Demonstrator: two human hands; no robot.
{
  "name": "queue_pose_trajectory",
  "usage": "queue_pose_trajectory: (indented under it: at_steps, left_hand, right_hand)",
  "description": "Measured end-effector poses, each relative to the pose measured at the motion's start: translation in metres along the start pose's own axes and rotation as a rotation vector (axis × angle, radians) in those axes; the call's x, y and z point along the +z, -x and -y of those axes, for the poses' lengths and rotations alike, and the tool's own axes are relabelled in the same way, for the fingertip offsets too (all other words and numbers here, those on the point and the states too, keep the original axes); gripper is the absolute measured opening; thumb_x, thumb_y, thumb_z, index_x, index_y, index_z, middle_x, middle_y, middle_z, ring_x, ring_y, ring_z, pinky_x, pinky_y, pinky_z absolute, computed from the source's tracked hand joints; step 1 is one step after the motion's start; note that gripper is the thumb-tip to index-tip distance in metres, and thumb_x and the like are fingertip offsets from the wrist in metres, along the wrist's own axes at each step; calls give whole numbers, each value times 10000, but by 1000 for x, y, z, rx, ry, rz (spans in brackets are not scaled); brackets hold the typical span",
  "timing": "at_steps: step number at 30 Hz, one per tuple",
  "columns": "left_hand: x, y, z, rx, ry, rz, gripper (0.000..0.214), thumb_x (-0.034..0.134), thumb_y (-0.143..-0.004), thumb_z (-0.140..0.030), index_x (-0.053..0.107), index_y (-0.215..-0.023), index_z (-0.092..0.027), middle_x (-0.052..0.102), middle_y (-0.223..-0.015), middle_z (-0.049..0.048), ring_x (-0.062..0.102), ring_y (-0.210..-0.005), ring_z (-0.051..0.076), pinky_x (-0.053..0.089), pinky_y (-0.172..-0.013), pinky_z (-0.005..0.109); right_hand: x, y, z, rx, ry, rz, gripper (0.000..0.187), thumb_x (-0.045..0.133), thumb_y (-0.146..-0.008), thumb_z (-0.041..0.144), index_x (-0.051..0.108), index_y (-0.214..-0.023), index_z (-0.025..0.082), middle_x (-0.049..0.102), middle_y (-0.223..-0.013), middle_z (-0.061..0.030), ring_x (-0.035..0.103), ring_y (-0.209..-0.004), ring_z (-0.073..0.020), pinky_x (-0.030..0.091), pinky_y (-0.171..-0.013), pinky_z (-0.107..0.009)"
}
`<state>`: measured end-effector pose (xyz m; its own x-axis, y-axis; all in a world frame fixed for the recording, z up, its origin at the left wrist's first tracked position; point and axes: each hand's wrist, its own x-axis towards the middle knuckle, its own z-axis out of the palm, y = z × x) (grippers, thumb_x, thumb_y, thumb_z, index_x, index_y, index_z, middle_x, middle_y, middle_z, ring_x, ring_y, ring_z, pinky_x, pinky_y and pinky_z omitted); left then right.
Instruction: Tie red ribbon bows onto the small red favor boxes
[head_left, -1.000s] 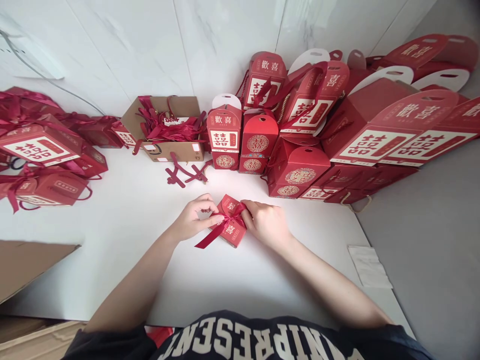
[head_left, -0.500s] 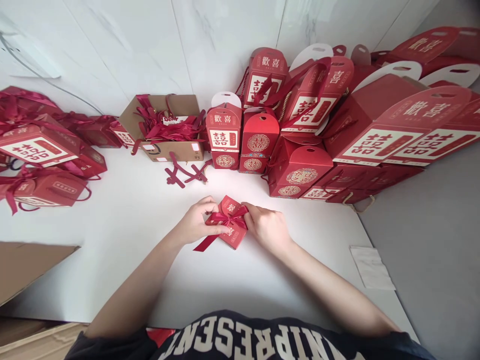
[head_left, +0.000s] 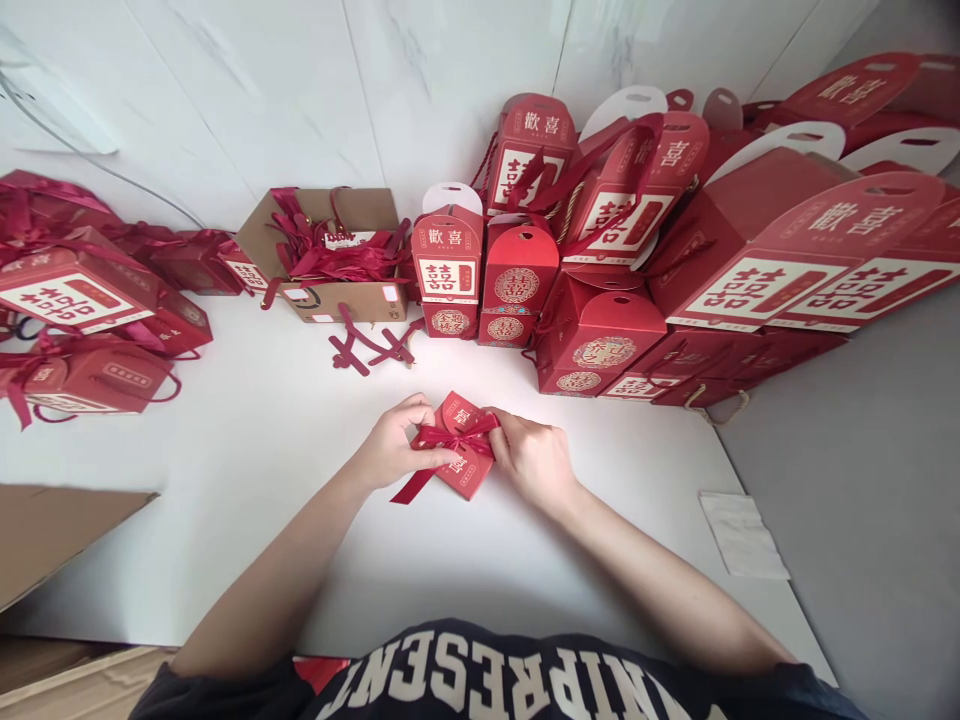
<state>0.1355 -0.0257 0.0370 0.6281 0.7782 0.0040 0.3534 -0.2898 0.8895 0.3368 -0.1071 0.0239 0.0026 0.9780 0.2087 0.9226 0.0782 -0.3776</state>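
The left hand [head_left: 397, 447] curls at the edge of a small red gift box [head_left: 466, 472], pinching its red ribbon [head_left: 450, 436] between thumb and fingers. The right hand [head_left: 532, 462] pinches the ribbon's other side. The box lies flat on the white desk [head_left: 225, 520], near loose ribbon strips [head_left: 371, 342] and red gift boxes [head_left: 600, 340].

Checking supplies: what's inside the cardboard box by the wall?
The cardboard box holds a heap of dark red ribbons and a small white card; whatever lies beneath the ribbons is covered.

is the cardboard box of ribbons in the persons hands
No, the cardboard box stands further back; the left hand and right hand hold a small red box.
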Motion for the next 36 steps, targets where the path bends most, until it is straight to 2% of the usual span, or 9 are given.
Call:
queue_pose_trajectory:
  at_steps: [8,18,22,24,28,31,34,36]
  left_hand:
    - [1,-1,-6,-11,95,3,351,810,-640,-338,505,-632,-165,456,-791,-29,464,-716,118,397,-720,263]
    - [14,0,9,-55,368,-35,429,816,-636,-295,412,-610,-152,368,-770,-45,400,-645,81,345,-624,226]
    - [13,0,13,-53,426,-21,468,809,-644,-282,361,-604,-154,354,-760,-48,391,-645,79,336,-621,223]
    - [9,0,12,-43,398,5,455,779,-690,-299,357,-601,-153,360,-747,-46,384,-648,82,318,-619,224]
    - [0,0,8,-25,346,60,351,639,-834,-348,430,-631,-151,401,-722,-34,394,-665,98,307,-632,238]
    - [0,1,5,-36,342,78,308,610,-855,-361,466,-677,-154,432,-708,-33,407,-660,102,313,-636,243]
    - [2,3,2,-73,347,138,290,597,-863,-380,494,-712,-155,445,-679,-37,406,-630,97,307,-613,240]
    - [3,4,0,-79,326,164,292,595,-863,-386,501,-711,-154,454,-665,-38,408,-622,97,308,-606,241]
  right_hand:
    - [2,-2,1,32,-97,7,336,341,-978,242,655,-1099,236,750,-837,6,685,-705,-142,372,-625,-238]
    - [4,-1,3,64,-96,4,340,334,-974,249,670,-1015,218,740,-802,-18,676,-684,-160,363,-622,-256]
    - [3,-3,2,84,-133,17,352,329,-979,260,664,-1077,219,746,-843,-39,686,-724,-180,396,-651,-264]
    - [0,-4,-2,63,-220,52,346,338,-981,271,652,-1123,239,748,-916,-39,692,-786,-188,431,-697,-270]
    - [-8,-5,-17,4,-587,174,310,434,-959,334,584,-1216,246,713,-1087,-33,678,-937,-176,503,-779,-267]
    - [-15,-2,-26,-33,-753,208,343,483,-932,298,531,-1264,225,678,-1156,-52,648,-1040,-179,505,-895,-313]
    - [-24,2,-23,-143,-777,120,351,487,-909,203,540,-1255,241,593,-1293,-59,543,-1218,-192,407,-1054,-386]
    - [-28,3,-14,-201,-723,19,290,531,-902,226,594,-1185,246,558,-1326,-66,491,-1270,-208,372,-1081,-409]
